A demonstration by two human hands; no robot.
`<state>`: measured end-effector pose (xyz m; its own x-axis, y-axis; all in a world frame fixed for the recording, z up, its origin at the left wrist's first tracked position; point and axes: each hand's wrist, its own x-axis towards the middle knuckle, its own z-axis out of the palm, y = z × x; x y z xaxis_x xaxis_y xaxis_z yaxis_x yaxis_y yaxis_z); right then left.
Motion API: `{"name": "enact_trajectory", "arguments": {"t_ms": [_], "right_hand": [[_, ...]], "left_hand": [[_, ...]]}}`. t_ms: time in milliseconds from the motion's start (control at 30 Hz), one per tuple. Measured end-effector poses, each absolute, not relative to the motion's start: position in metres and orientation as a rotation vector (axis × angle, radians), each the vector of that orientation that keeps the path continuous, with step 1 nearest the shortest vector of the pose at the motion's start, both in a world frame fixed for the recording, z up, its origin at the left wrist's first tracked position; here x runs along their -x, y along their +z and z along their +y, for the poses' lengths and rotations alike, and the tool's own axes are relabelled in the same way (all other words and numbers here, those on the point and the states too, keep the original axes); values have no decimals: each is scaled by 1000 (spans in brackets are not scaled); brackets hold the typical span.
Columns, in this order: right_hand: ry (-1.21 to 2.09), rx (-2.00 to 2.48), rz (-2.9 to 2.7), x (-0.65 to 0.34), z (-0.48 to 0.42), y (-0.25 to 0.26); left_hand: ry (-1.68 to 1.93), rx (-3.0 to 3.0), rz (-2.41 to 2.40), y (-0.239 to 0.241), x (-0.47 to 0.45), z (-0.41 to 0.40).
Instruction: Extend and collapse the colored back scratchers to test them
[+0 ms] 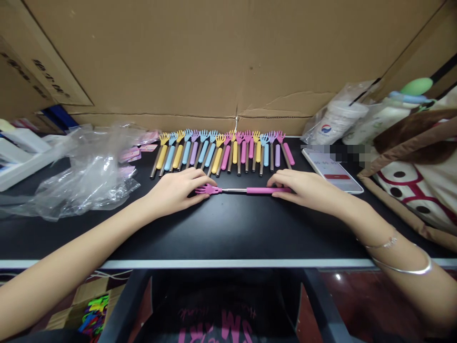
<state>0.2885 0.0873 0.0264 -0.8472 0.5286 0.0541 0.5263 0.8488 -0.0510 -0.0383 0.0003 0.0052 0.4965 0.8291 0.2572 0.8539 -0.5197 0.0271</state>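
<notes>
A pink telescopic back scratcher (235,190) lies stretched out across the black table (221,228), its hand-shaped head to the left. My left hand (176,190) pinches that head with closed fingers. My right hand (307,189) is closed around the pink handle at the other end. Behind them a row of several collapsed back scratchers (221,151) in yellow, blue, purple and pink lies side by side, heads toward the cardboard.
Crumpled clear plastic bags (82,174) lie at the left. A phone (332,170) rests at the right beside a cup (337,121), bottles and a spotted bag (421,176). A cardboard wall (228,62) stands behind.
</notes>
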Motion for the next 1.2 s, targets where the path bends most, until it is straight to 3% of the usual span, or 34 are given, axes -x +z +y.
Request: {"name": "enact_trajectory", "arguments": {"t_ms": [1200], "right_hand": [[35, 795, -2937, -284, 83, 27]], "left_hand": [[-374, 2617, -1465, 7, 35, 0]]}}
